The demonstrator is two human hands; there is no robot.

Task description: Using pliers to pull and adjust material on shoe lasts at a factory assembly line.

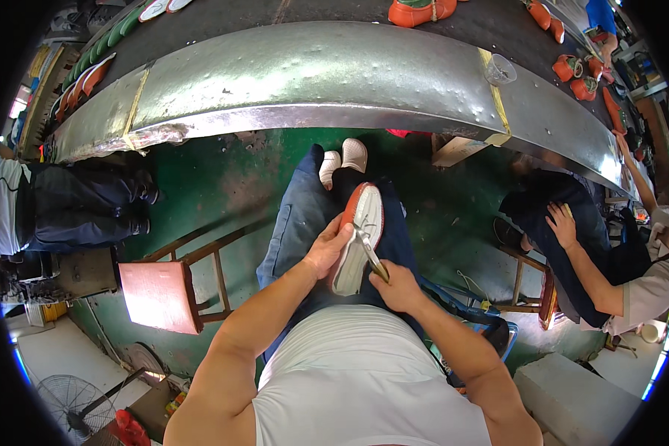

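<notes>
On my lap lies an orange-red shoe (371, 212), its pale sole side turned up and its toe pointing away from me. My left hand (328, 248) is closed around the shoe's left edge, with the thumb near the sole. A pair of metal pliers (365, 243) slants across the sole, jaws at its middle. My right hand (401, 288) is wrapped around the yellowish handles of the pliers, close to the shoe's right side. Whether the jaws grip anything is too small to tell.
A metal-edged workbench (297, 74) curves across the front, bearing orange shoes (421, 12) and a clear plastic cup (500, 70). A stool (160, 296) stands at left, a fan (68, 401) at lower left. Other people sit or stand at both sides, one hand (563, 224) at right.
</notes>
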